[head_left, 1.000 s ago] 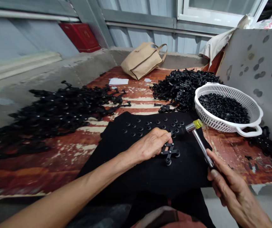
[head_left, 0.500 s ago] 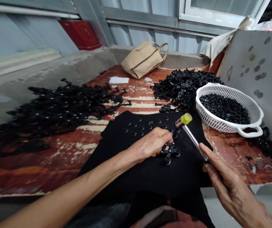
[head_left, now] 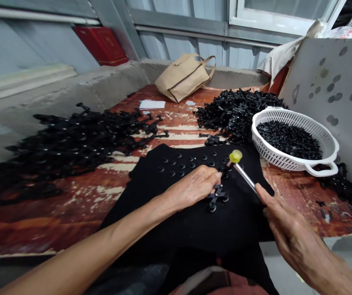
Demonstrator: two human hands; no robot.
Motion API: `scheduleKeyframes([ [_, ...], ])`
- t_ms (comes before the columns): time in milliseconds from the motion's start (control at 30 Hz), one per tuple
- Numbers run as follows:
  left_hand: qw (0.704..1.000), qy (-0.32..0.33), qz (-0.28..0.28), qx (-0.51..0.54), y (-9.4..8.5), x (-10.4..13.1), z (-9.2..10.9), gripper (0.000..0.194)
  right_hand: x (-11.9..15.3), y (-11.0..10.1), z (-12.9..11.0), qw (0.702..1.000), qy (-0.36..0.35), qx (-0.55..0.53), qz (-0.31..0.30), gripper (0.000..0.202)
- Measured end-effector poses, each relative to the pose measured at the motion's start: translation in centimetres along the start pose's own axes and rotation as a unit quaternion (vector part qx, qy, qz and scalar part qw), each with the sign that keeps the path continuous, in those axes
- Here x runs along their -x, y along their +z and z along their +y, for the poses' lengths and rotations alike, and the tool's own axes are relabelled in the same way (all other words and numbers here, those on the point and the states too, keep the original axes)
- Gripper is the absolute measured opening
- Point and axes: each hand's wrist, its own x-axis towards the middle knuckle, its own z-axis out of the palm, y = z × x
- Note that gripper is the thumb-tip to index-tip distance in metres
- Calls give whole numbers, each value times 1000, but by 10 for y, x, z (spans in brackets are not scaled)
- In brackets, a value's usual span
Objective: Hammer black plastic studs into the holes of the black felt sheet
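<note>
Black scissor linkage [head_left: 216, 195] pinched by left hand [head_left: 196, 184], yellow-faced hammer [head_left: 245, 175] gripped in right hand [head_left: 289, 221], black cloth [head_left: 200, 229] spread beneath the linkage.

L hand [head_left: 196, 187] holds blk scissor linkage [head_left: 216, 195] over blk cloth [head_left: 240, 229]; R hand [head_left: 291, 223] grips yellow-tipped hammer [head_left: 246, 177], head near L hand; wht basket [head_left: 274, 154] fwd of R hand.
</note>
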Motion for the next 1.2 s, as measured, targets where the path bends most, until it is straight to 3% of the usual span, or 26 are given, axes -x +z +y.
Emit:
scheduleKeyframes([
  [200,1000,17,-15,-12,-2,-2,-9,32,2,-3,-6,993,-65,-34,88,75],
  [400,993,93,-10,-66,-4,-9,-17,29,-3,-2,-6,998,-36,51,-16,64],
  [567,992,96,-9,-75,-4,-9,-15,34,-2,-7,-9,997,-73,1,36,77],
  [733,994,86,-12,-66,-4,-10,-16,36,0,-7,-7,996,-42,73,-8,71],
  [867,993,93,-15,-65,-4,-10,-16,33,2,-8,-8,998,-49,27,21,74],
  [1000,991,111,-11,-74,-4,-10,-13,34,1,-7,-6,998,-26,57,-2,69],
  [1133,990,112,-19,-84,-4,-8,-12,35,4,-3,-1,997,-49,41,31,74],
  [1200,990,110,-17,-84,-3,-8,-12,35,6,-1,1,997,-32,64,19,71],
])
